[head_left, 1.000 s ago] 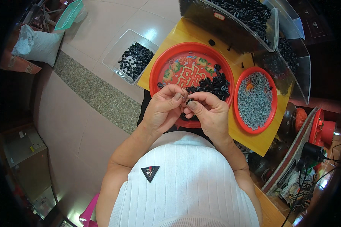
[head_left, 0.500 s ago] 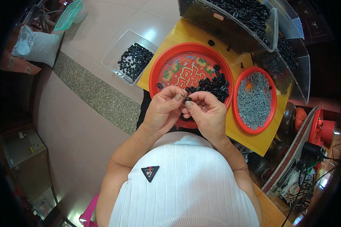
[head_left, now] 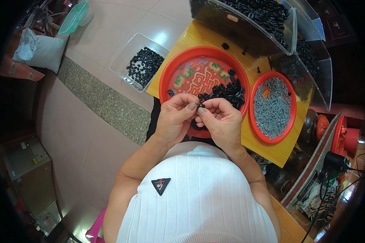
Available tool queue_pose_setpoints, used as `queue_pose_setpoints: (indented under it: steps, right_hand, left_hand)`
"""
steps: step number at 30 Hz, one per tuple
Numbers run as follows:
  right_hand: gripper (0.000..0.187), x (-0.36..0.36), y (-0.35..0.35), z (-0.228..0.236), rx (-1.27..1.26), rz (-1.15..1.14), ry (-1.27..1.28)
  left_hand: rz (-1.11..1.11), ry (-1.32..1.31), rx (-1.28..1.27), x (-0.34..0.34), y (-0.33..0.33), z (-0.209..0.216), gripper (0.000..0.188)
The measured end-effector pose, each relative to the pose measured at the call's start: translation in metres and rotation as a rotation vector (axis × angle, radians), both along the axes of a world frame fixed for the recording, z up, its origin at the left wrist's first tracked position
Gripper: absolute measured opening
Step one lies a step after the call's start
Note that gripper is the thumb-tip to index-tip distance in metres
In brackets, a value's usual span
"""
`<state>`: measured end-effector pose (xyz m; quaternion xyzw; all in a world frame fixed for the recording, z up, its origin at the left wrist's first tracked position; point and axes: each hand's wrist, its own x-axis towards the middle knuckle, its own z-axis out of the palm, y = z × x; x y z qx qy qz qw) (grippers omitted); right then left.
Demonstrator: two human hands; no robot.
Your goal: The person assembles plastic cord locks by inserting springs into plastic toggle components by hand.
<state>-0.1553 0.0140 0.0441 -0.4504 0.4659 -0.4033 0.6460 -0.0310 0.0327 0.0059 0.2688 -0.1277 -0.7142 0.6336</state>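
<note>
Over the near edge of a round red tray (head_left: 164, 73), both my hands meet, fingertips together. A small black plastic part (head_left: 200, 105) is pinched between the thumb and forefinger of my right hand (head_left: 222, 119). My left hand (head_left: 173, 117) is closed in a pinch against the same part; whether it also holds a screw is hidden by the fingers. Black plastic parts (head_left: 233, 91) lie heaped on the tray's right side, some partly behind my hands. Right of the tray, a smaller red oval tray (head_left: 293, 117) is full of silvery screws (head_left: 271, 109).
Clear bins (head_left: 247, 38) of black parts stand along the back of the yellow table (head_left: 182, 38). On the floor to the left, a clear plastic box (head_left: 119, 60) holds more small black pieces. A power adapter (head_left: 334, 162) with cables sits at right.
Almost nothing differs. My fingers keep the same pinch on the small black part, with only a slight shift at the fingertips.
</note>
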Motion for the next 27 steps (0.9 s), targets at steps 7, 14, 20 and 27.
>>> queue_pose_setpoints:
  steps: [7, 14, 20, 27]
  right_hand:
    - [0.007, -0.006, 0.002, -0.001, -0.010, -0.014, 0.041]
    - [0.007, -0.012, 0.000, -0.010, -0.042, -0.025, 0.035]
    - [0.008, -0.029, -0.010, -0.004, -0.044, -0.061, -0.007]
    - [0.007, -0.040, -0.010, -0.004, -0.049, -0.074, -0.020]
  left_hand:
    - [0.041, -0.099, -0.031, -0.011, 0.003, -0.006, 0.007]
    - [0.108, -0.109, -0.058, -0.021, 0.005, -0.014, 0.009]
    - [0.139, -0.518, 0.018, 0.004, -0.017, 0.018, 0.015]
    - [0.012, -1.993, -0.648, 0.070, -0.038, 0.025, 0.026]
